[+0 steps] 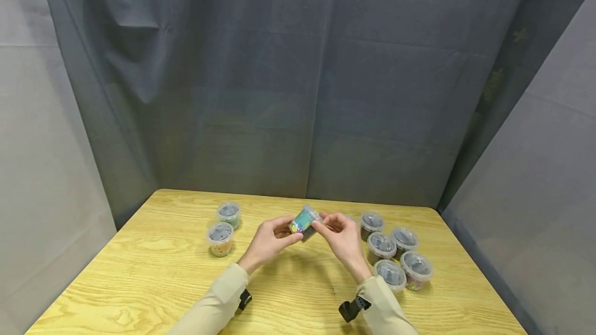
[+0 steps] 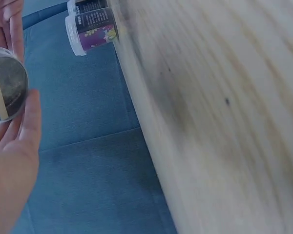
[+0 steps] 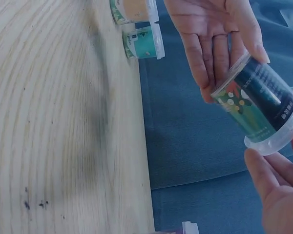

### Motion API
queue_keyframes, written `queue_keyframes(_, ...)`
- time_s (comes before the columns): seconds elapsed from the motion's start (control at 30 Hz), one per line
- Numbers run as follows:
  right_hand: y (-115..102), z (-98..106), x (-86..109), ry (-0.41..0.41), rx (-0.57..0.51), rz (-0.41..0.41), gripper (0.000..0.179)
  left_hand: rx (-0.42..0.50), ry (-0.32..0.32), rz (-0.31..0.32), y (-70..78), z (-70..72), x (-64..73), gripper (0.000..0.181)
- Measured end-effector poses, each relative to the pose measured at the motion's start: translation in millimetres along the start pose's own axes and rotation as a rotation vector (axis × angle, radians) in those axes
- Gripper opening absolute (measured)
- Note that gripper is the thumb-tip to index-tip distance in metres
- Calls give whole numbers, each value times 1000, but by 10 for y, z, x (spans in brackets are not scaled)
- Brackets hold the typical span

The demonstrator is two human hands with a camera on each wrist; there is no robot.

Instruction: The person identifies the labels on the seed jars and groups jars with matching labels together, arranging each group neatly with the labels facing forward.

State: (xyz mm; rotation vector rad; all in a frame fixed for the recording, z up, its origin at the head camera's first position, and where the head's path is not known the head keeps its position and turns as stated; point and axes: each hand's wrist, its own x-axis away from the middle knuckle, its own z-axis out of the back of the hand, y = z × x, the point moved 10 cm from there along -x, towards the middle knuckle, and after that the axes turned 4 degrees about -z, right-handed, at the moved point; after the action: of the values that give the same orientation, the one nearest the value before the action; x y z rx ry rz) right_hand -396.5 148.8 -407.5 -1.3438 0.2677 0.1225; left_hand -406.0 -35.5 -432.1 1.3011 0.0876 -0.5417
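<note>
A small plastic tub [image 1: 303,221] with a green flowered label and a clear lid is held tilted above the table by both hands. Fingers and thumb of my left hand [image 1: 269,240] grip it near its base. At the lid end, my right hand [image 1: 343,238] pinches the tub between thumb and fingers. The right wrist view shows the tub's label [image 3: 249,114], dark on one side, and the clear lid [image 3: 276,139] beside the right fingertips. A tan strip crosses the tub's round base [image 2: 10,87] in the left wrist view.
Two lidded tubs, one green [image 1: 228,214] and one orange [image 1: 220,239], stand on the wooden table [image 1: 153,273] at left. Several more, including a dark tub [image 1: 372,224] and a front tub [image 1: 416,271], cluster right of my right hand. A grey curtain [image 1: 261,92] hangs behind.
</note>
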Motion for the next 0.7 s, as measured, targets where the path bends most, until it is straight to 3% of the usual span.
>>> queue_keyframes(0.1,17,-45,1,-39,-45,-6,31,31,-19,28,-63,-15,-3,62)
queue_keyframes(0.23,56,-83,3,-56,-36,-40,28,4,24,30,-94,17,-3,64)
queue_keyframes(0.47,114,-94,3,-26,55,-113,34,-101,109,-43,11,87,9,56)
queue_keyframes(0.57,120,-100,-5,-41,13,-121,32,-73,90,-36,8,87,2,53)
queue_keyframes(0.7,120,-110,7,-79,-60,-122,29,-21,13,0,-47,55,-11,53)
